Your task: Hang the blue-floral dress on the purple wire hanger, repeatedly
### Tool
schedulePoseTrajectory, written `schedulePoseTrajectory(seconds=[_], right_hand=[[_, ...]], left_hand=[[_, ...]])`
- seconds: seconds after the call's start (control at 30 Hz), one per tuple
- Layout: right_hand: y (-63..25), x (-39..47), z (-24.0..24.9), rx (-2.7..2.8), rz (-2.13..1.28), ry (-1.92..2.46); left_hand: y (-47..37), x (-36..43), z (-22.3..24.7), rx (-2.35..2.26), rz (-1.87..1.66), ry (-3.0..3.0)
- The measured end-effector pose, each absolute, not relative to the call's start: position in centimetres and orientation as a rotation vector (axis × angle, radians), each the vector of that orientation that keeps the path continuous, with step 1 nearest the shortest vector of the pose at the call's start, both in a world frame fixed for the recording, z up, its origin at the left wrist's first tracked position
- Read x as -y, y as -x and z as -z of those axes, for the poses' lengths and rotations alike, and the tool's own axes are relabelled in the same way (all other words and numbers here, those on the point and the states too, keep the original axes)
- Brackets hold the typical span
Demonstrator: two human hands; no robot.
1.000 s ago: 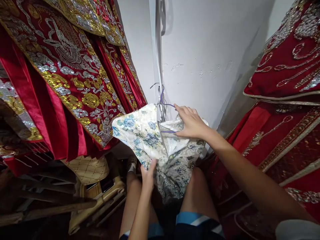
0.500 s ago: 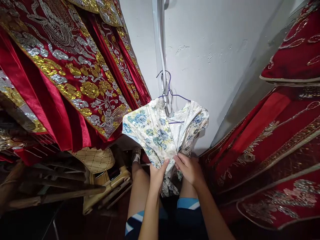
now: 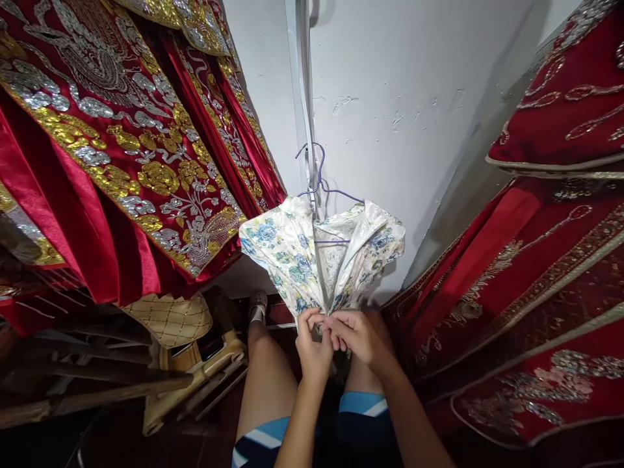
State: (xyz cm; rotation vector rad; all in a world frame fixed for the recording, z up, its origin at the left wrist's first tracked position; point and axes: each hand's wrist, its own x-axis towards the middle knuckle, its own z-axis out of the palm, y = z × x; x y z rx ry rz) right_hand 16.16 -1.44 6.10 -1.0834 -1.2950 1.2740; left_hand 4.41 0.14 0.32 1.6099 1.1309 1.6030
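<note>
A white blouse (image 3: 292, 250) with blue and green flowers hangs from a purple wire hanger (image 3: 336, 192) in front of the wall. Its collar falls open in a V, and the hanger's lower bar shows inside. At the lower front, my left hand (image 3: 312, 341) is closed with bent fingers on the cloth. Close against it, my right hand (image 3: 353, 335) pinches the front edge where the two sides meet. The fingers of both hands nearly touch and cover the fabric between them. Most of the blouse below my hands is hidden.
Red garments with gold and silver sequins (image 3: 160, 175) hang at left. More red beaded garments (image 3: 526, 273) fill the right side. A pale strap (image 3: 301, 84) runs down the white wall (image 3: 390, 58) to the hanger. A wooden chair (image 3: 214, 367) with a quilted cushion (image 3: 170, 318) stands lower left.
My left hand has turned and curled its fingers, moving in beside my right hand. Both hands have gathered the blouse front together, and its neckline gapes wider. The view has shifted slightly.
</note>
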Motion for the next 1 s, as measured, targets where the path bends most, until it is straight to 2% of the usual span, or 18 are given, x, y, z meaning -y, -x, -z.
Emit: schedulePoseTrajectory(seconds=[0.27,0.37,0.47,0.6,0.73,0.87,1.0], right_hand=[[-19.8,-8.2,-20.0,1.094,-1.084,0.960],[-19.2,-10.1,-22.8,1.028,-1.077,0.912],[-18.7,-9.9,-22.4,1.107,-1.094,0.894],[-18.9,-8.7,-21.1,1.240,-1.052,0.929],[-19.4,-8.8,-21.1,1.351,-0.959,0.919],[-19.8,-9.6,-19.3,1.371,-0.886,1.016],[-20.0,-8.5,-15.2,1.377,-0.989,1.131]], left_hand=[[-4.0,-2.8,-0.8,-1.186,-1.128,-2.041],[-3.6,-3.7,-2.3,-1.226,-0.867,-2.213],[-2.9,-5.1,-6.2,-1.147,-0.935,-2.225],[-2.1,-8.3,-14.6,-1.047,-1.480,-2.159],[-3.2,-11.0,-21.1,-0.917,-1.489,-2.460],[-3.7,-11.8,-23.0,-0.928,-1.676,-2.408],[0.1,-14.2,-22.3,-1.002,-2.015,-1.656]])
